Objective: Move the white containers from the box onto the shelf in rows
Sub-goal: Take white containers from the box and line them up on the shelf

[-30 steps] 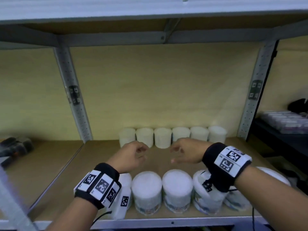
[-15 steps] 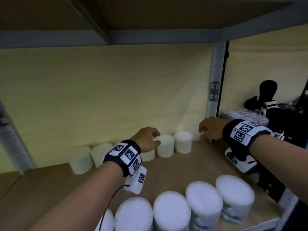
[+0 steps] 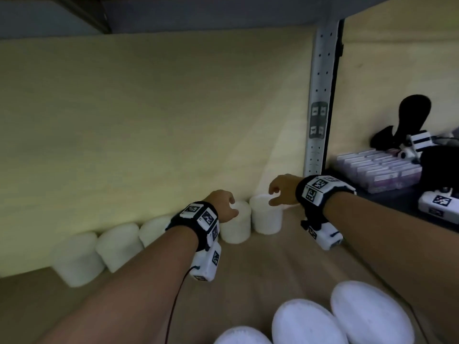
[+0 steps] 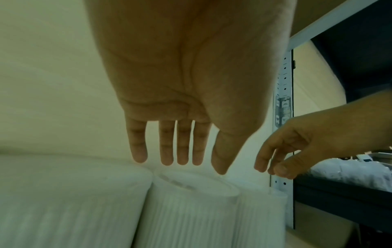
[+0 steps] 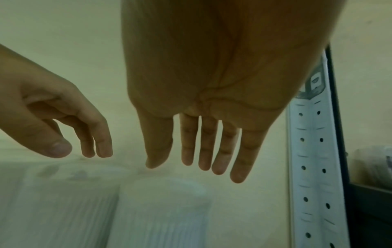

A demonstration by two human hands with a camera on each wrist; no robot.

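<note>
A back row of white containers (image 3: pixel 119 245) stands along the rear wall of the shelf (image 3: pixel 285 264), running from 9 o'clock toward 1 o'clock. A front row of larger white tubs (image 3: pixel 367 316) sits at the near edge, at 5 o'clock. The left hand (image 3: pixel 222 203) hangs over one back-row container, fingers (image 4: pixel 166 156) straight and holding nothing. The right hand (image 3: pixel 283 188) hovers above the end container (image 3: pixel 265 217), fingers relaxed and likewise empty. Both rows look largely filled. The box is out of view, so what remains cannot be told. The shelf board is brown, the back wall pale yellow. A perforated metal post (image 3: pixel 320 95) stands at 1 o'clock, with a dark neighbouring bay at 3 o'clock
</note>
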